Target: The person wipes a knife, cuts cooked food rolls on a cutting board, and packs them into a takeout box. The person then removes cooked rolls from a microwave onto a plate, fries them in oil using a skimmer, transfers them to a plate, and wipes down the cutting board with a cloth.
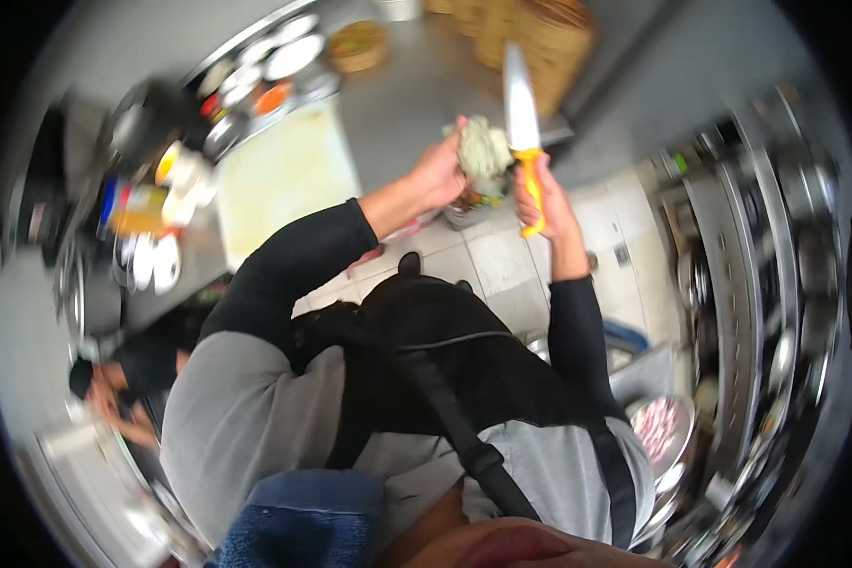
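A knife (521,104) with a yellow handle is gripped in my right hand (551,204), its broad blade pointing away from me. My left hand (440,170) is closed on a pale green crumpled bundle (484,151), held just left of the knife handle. Blur hides whether the bundle is a cloth or a leafy vegetable. Below it, partly covered, a container with colourful scraps (483,201) shows near the counter's edge. To the left of my left hand lies a pale cutting board (289,175) on the steel counter (398,104).
Small bowls (293,57) and a round basket (358,45) stand along the counter's back. Stacked brown containers (544,43) are beyond the knife. Metal shelving (743,246) runs on the right, near a bowl of pinkish pieces (660,431). Another person (128,388) is at lower left.
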The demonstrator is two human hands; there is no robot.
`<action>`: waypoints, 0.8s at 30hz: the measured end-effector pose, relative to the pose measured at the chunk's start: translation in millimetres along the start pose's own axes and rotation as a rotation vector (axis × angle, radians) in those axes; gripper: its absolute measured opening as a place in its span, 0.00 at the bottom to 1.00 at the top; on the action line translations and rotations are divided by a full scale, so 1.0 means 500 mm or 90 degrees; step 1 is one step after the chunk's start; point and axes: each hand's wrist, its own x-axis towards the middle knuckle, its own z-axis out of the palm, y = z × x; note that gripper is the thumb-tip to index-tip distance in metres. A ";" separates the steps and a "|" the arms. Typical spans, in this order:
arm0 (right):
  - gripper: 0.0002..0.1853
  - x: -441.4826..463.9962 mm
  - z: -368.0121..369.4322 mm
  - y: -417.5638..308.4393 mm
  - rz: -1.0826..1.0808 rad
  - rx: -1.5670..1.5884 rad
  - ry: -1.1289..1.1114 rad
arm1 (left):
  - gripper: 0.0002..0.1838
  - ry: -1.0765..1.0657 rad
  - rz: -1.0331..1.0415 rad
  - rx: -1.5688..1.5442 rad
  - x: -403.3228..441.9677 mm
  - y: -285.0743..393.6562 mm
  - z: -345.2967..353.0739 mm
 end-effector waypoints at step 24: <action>0.26 0.522 0.498 0.463 -0.262 -1.178 0.014 | 0.28 0.793 0.612 0.745 -0.722 0.545 -0.823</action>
